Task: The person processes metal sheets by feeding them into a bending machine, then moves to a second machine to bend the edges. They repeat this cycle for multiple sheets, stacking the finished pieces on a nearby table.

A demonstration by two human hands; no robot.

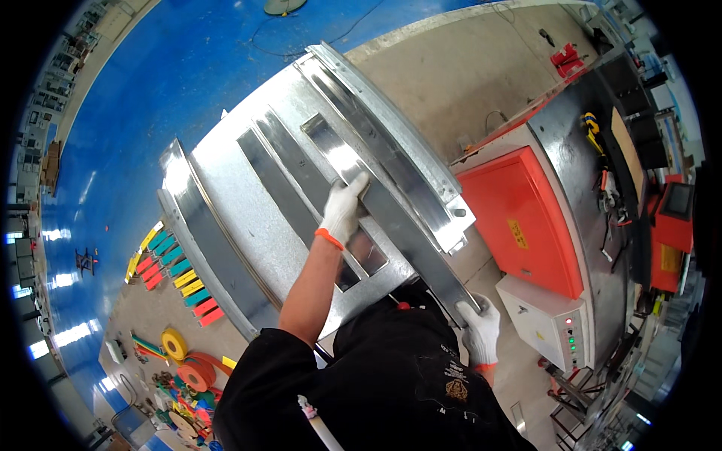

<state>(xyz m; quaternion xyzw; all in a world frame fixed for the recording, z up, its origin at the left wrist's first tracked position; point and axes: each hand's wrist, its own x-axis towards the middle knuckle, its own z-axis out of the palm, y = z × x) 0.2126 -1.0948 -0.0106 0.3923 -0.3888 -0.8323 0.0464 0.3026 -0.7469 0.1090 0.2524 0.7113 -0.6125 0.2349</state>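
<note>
Both my hands wear white gloves with orange cuffs. A long grey metal strip (410,240) lies slantwise over a large silver sheet-metal panel (226,165), its near end reaching past the panel's edge beside my waist. My left hand (344,207) is closed on the strip's edge near the middle of the panel. At the near end, my right hand (481,327) grips the strip with the thumb on top. Long slots run through the panel next to the strip. Raised rails bound it, a left rail (214,225) and a right rail (383,143).
To the right stand an orange cabinet door (519,225), a grey control box (545,323) with lit buttons, and a dark workbench (602,248) carrying tools. Coloured bars (177,263) and an orange strap roll (197,372) lie on the left. Beyond spreads blue floor (180,83).
</note>
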